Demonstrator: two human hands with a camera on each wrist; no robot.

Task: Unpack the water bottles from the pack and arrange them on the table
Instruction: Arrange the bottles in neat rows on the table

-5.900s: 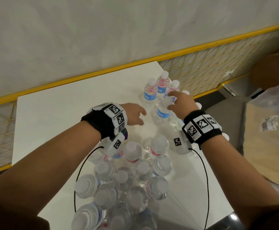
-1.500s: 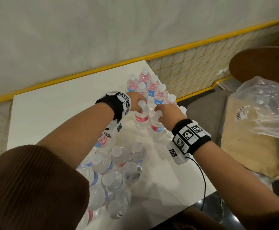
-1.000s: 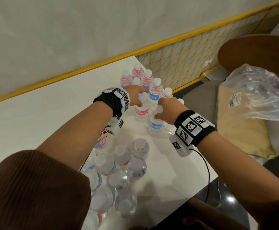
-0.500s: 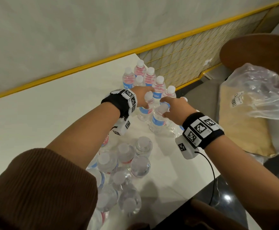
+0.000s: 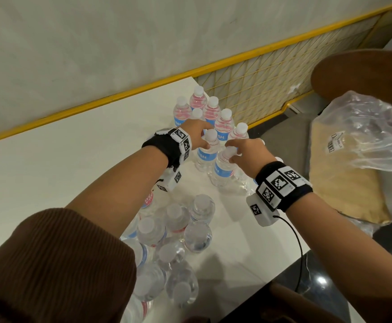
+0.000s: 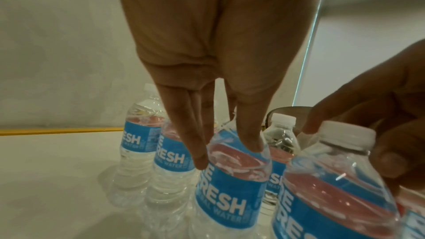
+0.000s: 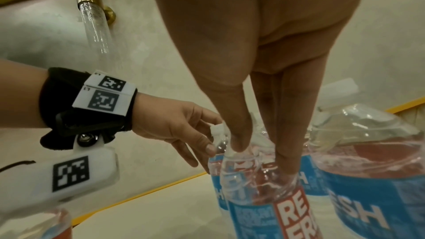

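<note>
On the white table (image 5: 73, 173), two clear water bottles with blue-and-red labels stand side by side. My left hand (image 5: 202, 139) grips the left bottle (image 5: 207, 157) (image 6: 230, 188) by its neck and shoulder, fingers pointing down. My right hand (image 5: 235, 150) grips the right bottle (image 5: 223, 170) (image 7: 264, 204) the same way. Just behind them, several bottles (image 5: 211, 110) stand in a group at the table's far right corner. Several more bottles (image 5: 174, 231) are bunched in the loose plastic wrap near me, partly hidden by my left arm.
A yellow mesh rail (image 5: 260, 78) runs behind the table along a pale wall. Off the table's right edge lie a crumpled clear plastic bag (image 5: 362, 141) on a tan cushion (image 5: 344, 197) and a round brown seat (image 5: 362, 71). A cable (image 5: 299, 252) hangs from my right wrist.
Both hands have kept hold of their bottles beside the standing group. Since six seconds ago the standing group has grown and the bunch near me has fewer bottles.
</note>
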